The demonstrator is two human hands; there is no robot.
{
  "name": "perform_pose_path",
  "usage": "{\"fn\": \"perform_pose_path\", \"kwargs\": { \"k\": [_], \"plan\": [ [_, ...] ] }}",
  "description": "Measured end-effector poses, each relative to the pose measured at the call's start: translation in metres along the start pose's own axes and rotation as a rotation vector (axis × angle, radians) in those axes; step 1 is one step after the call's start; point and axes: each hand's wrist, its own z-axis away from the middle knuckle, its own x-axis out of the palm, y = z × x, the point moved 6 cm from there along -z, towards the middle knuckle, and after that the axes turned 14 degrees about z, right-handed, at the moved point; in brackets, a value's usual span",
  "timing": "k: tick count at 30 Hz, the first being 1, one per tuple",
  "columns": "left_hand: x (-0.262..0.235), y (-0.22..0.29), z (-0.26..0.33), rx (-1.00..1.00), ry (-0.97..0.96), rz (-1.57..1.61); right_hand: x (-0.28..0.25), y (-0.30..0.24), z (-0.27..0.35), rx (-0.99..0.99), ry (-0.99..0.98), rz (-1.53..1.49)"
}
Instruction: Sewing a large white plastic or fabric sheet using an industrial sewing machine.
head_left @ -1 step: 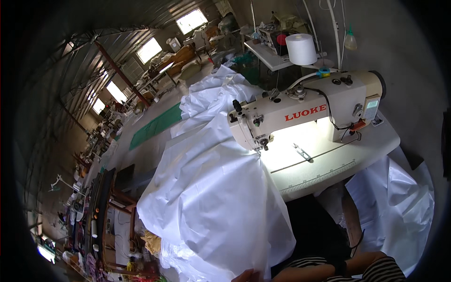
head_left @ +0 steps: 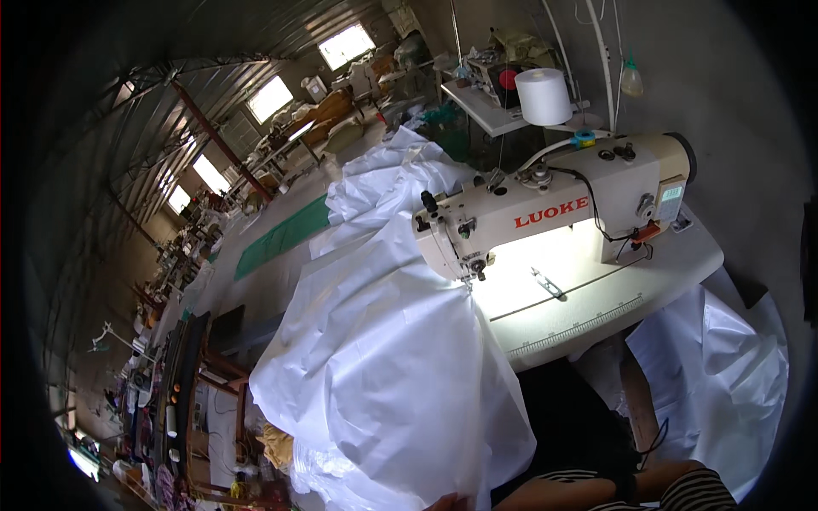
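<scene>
White fabric [head_left: 383, 366] is draped in a large heap left of the sewing machine [head_left: 545, 213], one edge reaching under its needle. A hand [head_left: 447, 502] is glimpsed at the fabric's lower edge; its grip cannot be determined. Most fabric is judged unfed.

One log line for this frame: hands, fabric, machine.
left hand: on fabric edge | right hand: unseen | fabric: draped off sewing machine table
</scene>
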Motion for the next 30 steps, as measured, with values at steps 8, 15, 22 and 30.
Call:
{"fn": "perform_pose_path", "kwargs": {
  "k": [8, 15, 22, 30],
  "plan": [
    [0.006, 0.029, 0.005, 0.330, -0.061, -0.169, 0.049, 0.106, 0.030, 0.288, 0.386, -0.102],
    [0.015, 0.042, -0.005, 0.353, -0.129, -0.205, -0.023, 0.005, 0.021, 0.066, 0.437, -0.501],
    [0.035, 0.011, -0.009, 0.258, -0.231, -0.007, -0.016, -0.024, 0.021, -0.021, 0.314, 0.129],
    [0.019, 0.032, -0.015, 0.289, -0.096, 0.015, -0.053, 0.046, 0.014, 0.073, 0.758, -0.246]
  ]
}}
